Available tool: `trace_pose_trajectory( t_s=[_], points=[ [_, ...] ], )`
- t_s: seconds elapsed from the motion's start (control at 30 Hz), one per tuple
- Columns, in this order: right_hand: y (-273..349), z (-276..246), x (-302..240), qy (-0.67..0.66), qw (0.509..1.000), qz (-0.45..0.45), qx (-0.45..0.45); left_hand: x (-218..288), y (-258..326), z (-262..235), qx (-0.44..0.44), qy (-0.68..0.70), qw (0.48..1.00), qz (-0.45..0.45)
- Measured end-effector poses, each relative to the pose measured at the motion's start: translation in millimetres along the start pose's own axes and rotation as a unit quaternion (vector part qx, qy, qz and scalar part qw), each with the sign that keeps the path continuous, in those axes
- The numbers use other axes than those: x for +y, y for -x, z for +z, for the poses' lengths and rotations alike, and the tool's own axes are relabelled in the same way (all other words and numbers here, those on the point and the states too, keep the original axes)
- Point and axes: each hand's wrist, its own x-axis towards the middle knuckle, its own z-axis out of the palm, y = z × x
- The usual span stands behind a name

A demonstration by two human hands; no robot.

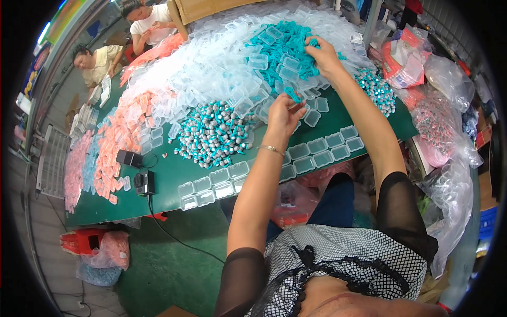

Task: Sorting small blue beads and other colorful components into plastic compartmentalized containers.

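Note:
My left hand (285, 114) is closed around small teal strip-like pieces (292, 95), which stick out past its fingertips. Farther off and to the right, my right hand (323, 56) reaches the edge of a teal heap (288, 45) of the same sort, fingers bent together on a piece there. The heap lies on a big mound of clear plastic cases (211, 53). Under my left forearm run two rows of open clear cases (301, 151) along the table's near edge; the forearm hides part of them.
Grey-and-teal small parts (214, 134) are piled left of my left forearm, with another pile (376, 90) at right. Orange cases (119, 142) cover the green table's (169, 185) left side, near a black device (143, 183) with a cable. Two people sit far left. Plastic bags (435, 116) crowd the right.

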Motion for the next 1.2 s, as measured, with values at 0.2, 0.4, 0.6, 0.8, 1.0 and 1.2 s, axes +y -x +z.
trace_pose_trajectory(
  t_s=[0.2, 0.4, 0.6, 0.8, 1.0, 1.2],
  points=[
    [99, 20, -32, 0.091, 0.99, 0.104, -0.032, -13, -1, 25, -0.065, 0.109, 0.992, -0.025],
    [122, 13, 19, 0.374, 0.901, -0.201, -0.091, -44, -27, 16, -0.086, 0.181, 0.98, -0.015],
    [133, -2, -4, 0.454, 0.863, -0.152, -0.16, -52, -37, 2, -0.1, 0.226, 0.966, -0.081],
    [145, -12, -11, 0.299, 0.932, -0.079, -0.191, -61, -41, -4, -0.068, 0.242, 0.964, -0.09],
    [151, -36, -20, 0.077, 0.98, 0.029, -0.179, -52, -11, 15, -0.016, 0.186, 0.977, -0.1],
    [163, -65, -31, 0.278, 0.939, -0.084, -0.186, -64, -7, 13, -0.047, 0.161, 0.975, -0.143]
  ],
)
